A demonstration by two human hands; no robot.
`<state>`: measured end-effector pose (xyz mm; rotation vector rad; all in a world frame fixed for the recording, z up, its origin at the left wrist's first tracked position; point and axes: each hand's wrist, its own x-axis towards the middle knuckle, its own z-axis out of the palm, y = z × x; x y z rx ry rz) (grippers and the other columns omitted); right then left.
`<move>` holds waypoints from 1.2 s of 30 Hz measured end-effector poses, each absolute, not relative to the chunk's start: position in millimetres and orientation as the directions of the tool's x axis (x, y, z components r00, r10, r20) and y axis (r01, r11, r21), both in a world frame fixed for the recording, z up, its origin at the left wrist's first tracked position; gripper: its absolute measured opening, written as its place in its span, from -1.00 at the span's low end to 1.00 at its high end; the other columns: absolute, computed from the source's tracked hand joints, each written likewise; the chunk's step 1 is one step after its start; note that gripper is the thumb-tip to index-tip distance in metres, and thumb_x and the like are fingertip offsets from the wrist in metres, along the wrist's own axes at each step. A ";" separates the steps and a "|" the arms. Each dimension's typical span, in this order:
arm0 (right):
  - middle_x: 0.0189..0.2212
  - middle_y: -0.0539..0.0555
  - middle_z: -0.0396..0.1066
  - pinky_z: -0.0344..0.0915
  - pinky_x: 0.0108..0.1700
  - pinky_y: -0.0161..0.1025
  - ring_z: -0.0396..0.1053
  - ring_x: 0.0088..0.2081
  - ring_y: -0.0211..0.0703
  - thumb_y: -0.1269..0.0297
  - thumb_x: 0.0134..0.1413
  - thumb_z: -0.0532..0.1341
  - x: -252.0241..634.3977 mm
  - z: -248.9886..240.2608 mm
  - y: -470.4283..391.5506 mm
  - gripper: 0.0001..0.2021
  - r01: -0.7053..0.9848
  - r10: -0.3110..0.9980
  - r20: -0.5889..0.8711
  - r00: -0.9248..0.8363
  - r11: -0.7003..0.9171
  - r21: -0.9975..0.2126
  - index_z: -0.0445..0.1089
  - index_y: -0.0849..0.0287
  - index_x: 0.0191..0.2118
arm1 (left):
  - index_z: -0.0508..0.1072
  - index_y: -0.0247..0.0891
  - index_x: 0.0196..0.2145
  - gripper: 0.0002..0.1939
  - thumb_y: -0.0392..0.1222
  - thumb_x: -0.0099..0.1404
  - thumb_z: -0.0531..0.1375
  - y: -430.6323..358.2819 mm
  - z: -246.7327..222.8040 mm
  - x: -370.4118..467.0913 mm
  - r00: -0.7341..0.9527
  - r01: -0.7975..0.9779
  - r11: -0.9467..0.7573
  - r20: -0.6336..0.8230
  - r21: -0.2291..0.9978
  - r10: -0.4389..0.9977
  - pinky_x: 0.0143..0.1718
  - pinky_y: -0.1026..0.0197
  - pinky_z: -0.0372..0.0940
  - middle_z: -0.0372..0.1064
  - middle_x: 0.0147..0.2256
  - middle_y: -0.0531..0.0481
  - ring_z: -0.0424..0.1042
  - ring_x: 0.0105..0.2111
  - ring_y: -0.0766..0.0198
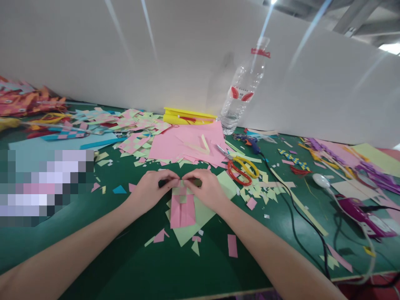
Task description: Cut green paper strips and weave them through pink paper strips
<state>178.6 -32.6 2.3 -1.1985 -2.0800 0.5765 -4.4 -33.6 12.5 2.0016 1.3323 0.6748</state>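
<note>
My left hand (156,186) and my right hand (204,188) meet over a small woven pink and light green paper piece (183,208). Each hand pinches its top edge between thumb and fingers, the fingertips nearly touching. Pink strips hang down from the checkered top of the piece toward me. Under it lie light green sheets (227,183) set at an angle. Scissors (242,168) with red and yellow handles rest just beyond my right hand, their blades partly on a large pink sheet (165,143).
Paper scraps (267,189) are scattered around. A clear bottle (240,98) and a yellow folded sheet (189,114) stand by the white partition (125,54). Woven strips (137,143) lie at the back left. At right are a glue gun (251,142), black cable, white lamp (321,181) and purple device (359,212).
</note>
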 end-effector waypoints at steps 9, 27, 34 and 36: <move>-0.39 -0.02 0.51 0.27 -0.24 -0.27 0.41 -0.35 -0.25 0.36 0.05 0.19 177.8 1.5 -32.1 -0.90 0.532 0.894 0.286 -0.345 0.438 -0.725 0.47 0.11 -0.36 | 0.46 -0.17 -0.32 -0.76 0.01 0.21 0.10 -34.3 12.2 -6.8 0.296 0.596 -0.181 -0.004 0.783 0.955 -0.35 0.32 0.31 0.50 -0.33 0.03 0.45 -0.34 0.23; -0.33 -0.03 0.52 0.16 -0.09 -0.15 0.41 -0.27 -0.22 0.38 0.10 0.18 180.1 3.1 -32.9 -0.88 0.562 0.862 0.296 -0.410 0.495 -0.663 0.47 0.08 -0.34 | 0.51 -0.11 -0.33 -0.76 0.00 0.21 0.10 -32.0 12.1 -7.6 0.323 0.634 -0.204 -0.016 0.746 0.946 -0.33 0.32 0.29 0.52 -0.32 0.08 0.46 -0.33 0.22; -0.34 -0.05 0.53 0.15 -0.04 -0.14 0.42 -0.30 -0.24 0.35 0.09 0.19 180.6 3.9 -33.1 -0.89 0.574 0.868 0.294 -0.400 0.487 -0.658 0.48 0.07 -0.34 | 0.51 -0.13 -0.36 -0.74 0.04 0.18 0.12 -33.4 15.0 -5.5 0.319 0.623 -0.171 -0.048 0.764 0.947 -0.33 0.30 0.31 0.52 -0.35 0.06 0.46 -0.33 0.19; -0.35 -0.04 0.53 0.17 -0.03 -0.13 0.42 -0.30 -0.23 0.32 0.08 0.20 181.9 7.1 -33.8 -0.90 0.579 0.881 0.284 -0.378 0.465 -0.670 0.48 0.08 -0.34 | 0.51 -0.13 -0.36 -0.74 0.06 0.17 0.13 -33.7 15.6 -5.9 0.310 0.624 -0.167 -0.046 0.763 0.950 -0.32 0.28 0.32 0.52 -0.34 0.04 0.46 -0.33 0.18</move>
